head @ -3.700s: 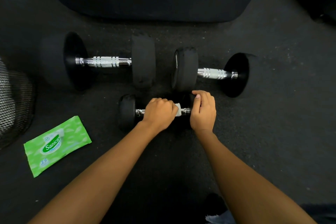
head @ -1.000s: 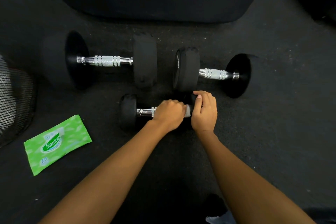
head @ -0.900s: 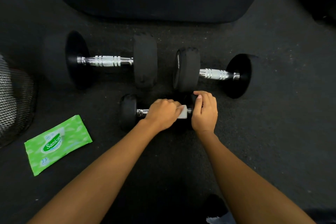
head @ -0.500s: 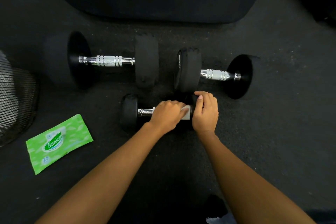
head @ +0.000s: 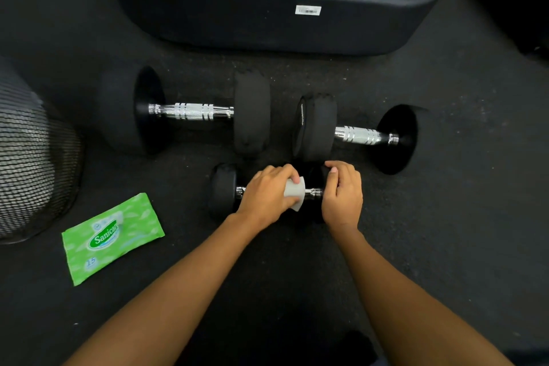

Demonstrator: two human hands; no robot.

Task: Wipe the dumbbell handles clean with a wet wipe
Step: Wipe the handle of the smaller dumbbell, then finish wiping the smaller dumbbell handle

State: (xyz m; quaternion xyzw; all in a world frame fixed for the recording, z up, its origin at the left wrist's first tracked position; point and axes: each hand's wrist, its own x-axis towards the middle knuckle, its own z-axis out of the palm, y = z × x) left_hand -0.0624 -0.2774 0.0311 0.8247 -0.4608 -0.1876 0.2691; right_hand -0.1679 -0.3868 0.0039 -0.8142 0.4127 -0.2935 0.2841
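On the rubber floor (head: 445,217), the largest dumbbell (head: 193,111) and a middling dumbbell (head: 359,135) lie behind the small dumbbell (head: 222,190). The right hand (head: 341,193) clamps curled fingers on its right head. The left hand (head: 267,193) grips the wet wipe (head: 295,190) round the chrome handle. Brace firmly, and twist while sliding end to end.

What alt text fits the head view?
A left hand holds a white wipe on the handle of a small dumbbell; the right hand grips its end. Two larger dumbbells lie behind, a green pack to the left.
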